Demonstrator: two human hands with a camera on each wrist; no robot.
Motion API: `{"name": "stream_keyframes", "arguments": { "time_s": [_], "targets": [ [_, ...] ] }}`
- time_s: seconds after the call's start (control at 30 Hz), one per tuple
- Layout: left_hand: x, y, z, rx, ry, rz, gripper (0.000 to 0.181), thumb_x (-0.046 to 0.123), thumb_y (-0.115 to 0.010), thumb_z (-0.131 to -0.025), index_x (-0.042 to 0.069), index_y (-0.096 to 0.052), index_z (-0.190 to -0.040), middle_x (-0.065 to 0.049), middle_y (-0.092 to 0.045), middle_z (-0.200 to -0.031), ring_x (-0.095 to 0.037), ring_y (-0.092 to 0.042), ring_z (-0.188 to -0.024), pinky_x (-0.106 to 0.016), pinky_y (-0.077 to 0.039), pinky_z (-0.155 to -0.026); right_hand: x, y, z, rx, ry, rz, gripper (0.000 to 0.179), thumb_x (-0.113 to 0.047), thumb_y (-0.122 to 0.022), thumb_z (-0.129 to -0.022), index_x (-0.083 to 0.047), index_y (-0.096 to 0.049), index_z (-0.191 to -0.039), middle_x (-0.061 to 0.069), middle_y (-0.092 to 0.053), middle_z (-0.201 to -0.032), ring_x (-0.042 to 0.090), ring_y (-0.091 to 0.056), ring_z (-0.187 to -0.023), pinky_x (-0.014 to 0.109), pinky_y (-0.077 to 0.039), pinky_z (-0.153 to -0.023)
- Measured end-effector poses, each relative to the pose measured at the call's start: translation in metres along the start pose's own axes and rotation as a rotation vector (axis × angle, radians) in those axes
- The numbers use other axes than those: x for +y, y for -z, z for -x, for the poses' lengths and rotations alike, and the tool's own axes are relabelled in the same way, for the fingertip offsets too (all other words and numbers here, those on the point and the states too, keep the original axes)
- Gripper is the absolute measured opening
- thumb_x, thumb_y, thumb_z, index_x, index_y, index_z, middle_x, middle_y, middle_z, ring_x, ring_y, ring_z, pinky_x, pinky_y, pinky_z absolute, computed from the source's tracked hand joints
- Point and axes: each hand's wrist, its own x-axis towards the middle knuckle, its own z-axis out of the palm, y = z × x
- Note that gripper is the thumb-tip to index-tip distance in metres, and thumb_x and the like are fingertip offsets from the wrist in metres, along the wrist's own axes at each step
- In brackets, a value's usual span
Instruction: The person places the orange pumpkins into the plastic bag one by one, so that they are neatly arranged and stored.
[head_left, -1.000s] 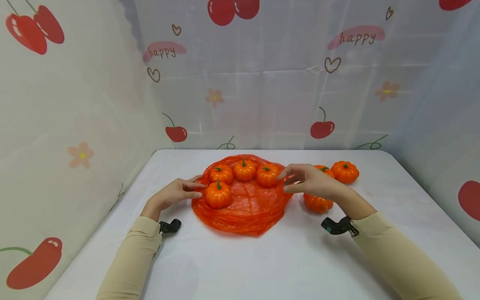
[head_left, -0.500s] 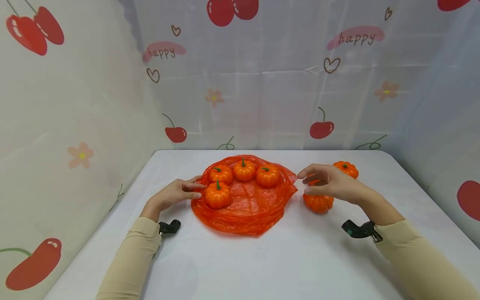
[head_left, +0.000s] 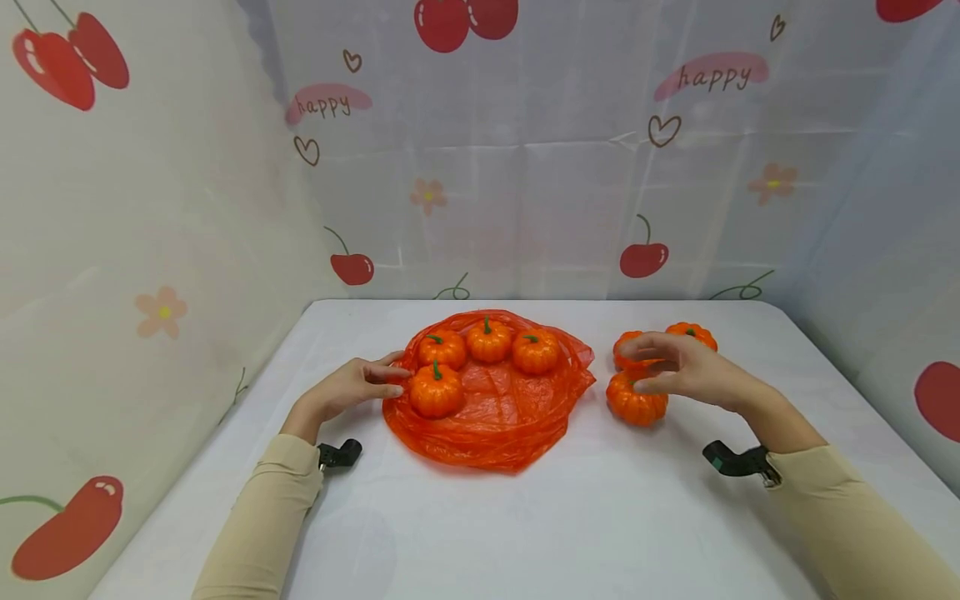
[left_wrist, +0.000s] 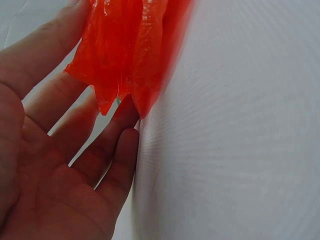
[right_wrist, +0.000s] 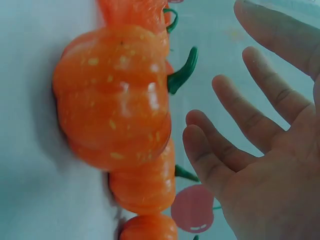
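A thin orange-red plastic bag [head_left: 510, 425] lies spread on the table, its rim gathered in folds. Several small orange pumpkins with green stems rest on it, among them one pumpkin [head_left: 437, 390] at the left. My left hand [head_left: 348, 387] touches the bag's left edge with loosely extended fingers; the left wrist view shows its fingertips partly behind the bag [left_wrist: 125, 45]. My right hand [head_left: 693, 371] hovers, fingers spread and holding nothing, over a group of pumpkins right of the bag. Nearest to it are a front pumpkin [right_wrist: 115, 100] and a partly hidden one [head_left: 630, 348].
A third loose pumpkin [head_left: 692, 335] sits behind the right hand. The white table [head_left: 480, 533] meets a pale curtain [head_left: 525, 208] printed with cherries at the back and both sides. A black wrist camera [head_left: 738, 460] juts from the right sleeve.
My right hand has moved right, away from the pumpkin at the bag's right side, to above the loose pumpkins. The bag's right rim stands out more freely. My left hand has stayed put.
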Motion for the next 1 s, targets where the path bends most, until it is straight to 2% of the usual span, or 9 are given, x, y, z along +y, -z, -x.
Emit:
{"name": "stream_keyframes", "arguments": {
  "time_s": [0.2,0.37,0.6,0.83,1.0],
  "targets": [
    [0.001,-0.001,-0.001,0.002,0.001,0.002,0.047,0.034,-0.080,-0.091,0.017,-0.071,-0.134,-0.002,-0.033,-0.169,-0.033,-0.016,-0.161,-0.059,-0.018,-0.128,0.014,0.003,0.002,-0.008,-0.012,0.022,0.056,-0.028,-0.082,-0.089,-0.007,-0.059,-0.136,0.016,-0.061,-0.143,0.040,-0.054,-0.137,0.063,-0.044,-0.111],
    [-0.001,-0.001,-0.001,-0.002,0.001,-0.001,0.048,0.035,-0.080,-0.090,0.018,-0.071,-0.134,-0.001,-0.032,-0.169,-0.033,-0.016,-0.161,-0.059,-0.020,-0.128,0.024,0.002,0.003,-0.034,-0.026,0.023,0.050,-0.027,-0.082,-0.089,-0.012,-0.062,-0.132,0.012,-0.063,-0.140,0.038,-0.056,-0.133,0.061,-0.045,-0.111],
    [-0.001,-0.001,0.000,0.002,0.005,-0.010,0.049,0.036,-0.081,-0.090,0.020,-0.071,-0.134,-0.001,-0.032,-0.169,-0.034,-0.016,-0.161,-0.059,-0.019,-0.128,0.035,-0.002,0.001,-0.056,-0.043,0.056,0.044,-0.027,-0.081,-0.090,-0.017,-0.065,-0.129,0.008,-0.062,-0.139,0.036,-0.051,-0.134,0.062,-0.045,-0.111],
    [-0.001,0.000,0.000,-0.002,-0.004,-0.013,0.049,0.038,-0.081,-0.089,0.020,-0.071,-0.134,-0.001,-0.032,-0.169,-0.034,-0.015,-0.161,-0.059,-0.020,-0.128,0.041,-0.003,0.001,-0.077,-0.043,0.064,0.038,-0.026,-0.083,-0.088,-0.019,-0.067,-0.121,0.006,-0.065,-0.133,0.034,-0.051,-0.131,0.052,-0.051,-0.106],
    [0.000,0.000,0.000,-0.002,-0.007,-0.027,0.050,0.040,-0.080,-0.089,0.020,-0.071,-0.135,-0.001,-0.032,-0.169,-0.035,-0.016,-0.161,-0.060,-0.022,-0.127,0.042,-0.002,0.001,-0.119,-0.053,0.026,0.046,-0.021,-0.085,-0.084,-0.016,-0.063,-0.125,0.012,-0.058,-0.141,0.037,-0.051,-0.130,0.042,-0.053,-0.100]
  ]
}}
